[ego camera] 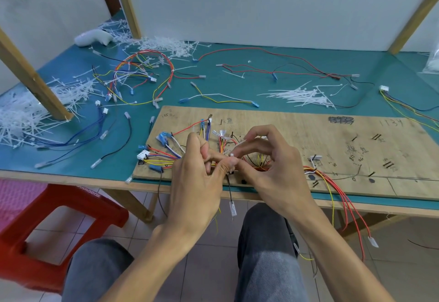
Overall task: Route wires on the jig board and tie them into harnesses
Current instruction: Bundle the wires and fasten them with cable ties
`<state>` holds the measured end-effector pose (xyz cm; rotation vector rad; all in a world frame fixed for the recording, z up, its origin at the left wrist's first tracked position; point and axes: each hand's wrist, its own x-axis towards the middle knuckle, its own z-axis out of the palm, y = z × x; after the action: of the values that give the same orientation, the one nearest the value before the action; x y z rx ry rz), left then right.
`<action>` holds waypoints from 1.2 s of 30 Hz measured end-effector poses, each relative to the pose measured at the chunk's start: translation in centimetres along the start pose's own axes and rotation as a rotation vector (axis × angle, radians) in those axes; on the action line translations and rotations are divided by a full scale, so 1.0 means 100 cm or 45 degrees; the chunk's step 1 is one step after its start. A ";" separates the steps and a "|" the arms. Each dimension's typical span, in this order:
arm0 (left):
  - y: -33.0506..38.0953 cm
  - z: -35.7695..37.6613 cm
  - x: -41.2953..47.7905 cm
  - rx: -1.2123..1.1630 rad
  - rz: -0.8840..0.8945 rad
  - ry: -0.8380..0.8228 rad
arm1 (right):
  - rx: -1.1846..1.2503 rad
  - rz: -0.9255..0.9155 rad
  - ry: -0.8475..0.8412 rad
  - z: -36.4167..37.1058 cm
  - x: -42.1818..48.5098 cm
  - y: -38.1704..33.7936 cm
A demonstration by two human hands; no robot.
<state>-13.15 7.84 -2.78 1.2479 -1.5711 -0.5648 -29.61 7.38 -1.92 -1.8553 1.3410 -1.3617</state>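
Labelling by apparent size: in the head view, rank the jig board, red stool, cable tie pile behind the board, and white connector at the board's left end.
1. jig board
2. red stool, though nearer the camera and cut off by the frame
3. cable tie pile
4. white connector, clearly smallest

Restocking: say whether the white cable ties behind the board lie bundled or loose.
Loose: white plastic cable ties fan out unbound on the teal mat.

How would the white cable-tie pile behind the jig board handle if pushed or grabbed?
The cable-tie pile probably scatters rather than slides as one: ties lie loose and splayed. Likely light and springy, being thin plastic strips. A grab would probably drop some.
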 end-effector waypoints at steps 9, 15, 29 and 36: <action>0.007 -0.001 0.000 -0.043 -0.028 -0.023 | 0.044 0.033 -0.005 0.000 0.000 0.001; 0.004 0.000 0.001 0.000 -0.018 0.001 | 0.052 0.031 -0.011 0.000 0.000 0.001; 0.008 -0.007 0.008 0.048 -0.135 -0.105 | -0.048 -0.098 -0.025 0.002 -0.003 0.000; 0.012 -0.021 0.029 0.135 -0.208 -0.329 | -0.072 -0.103 -0.072 0.003 -0.005 -0.002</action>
<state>-11.68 6.09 0.23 1.4375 -1.7401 -0.7819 -29.29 7.83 -2.07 -1.9898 1.3021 -1.3132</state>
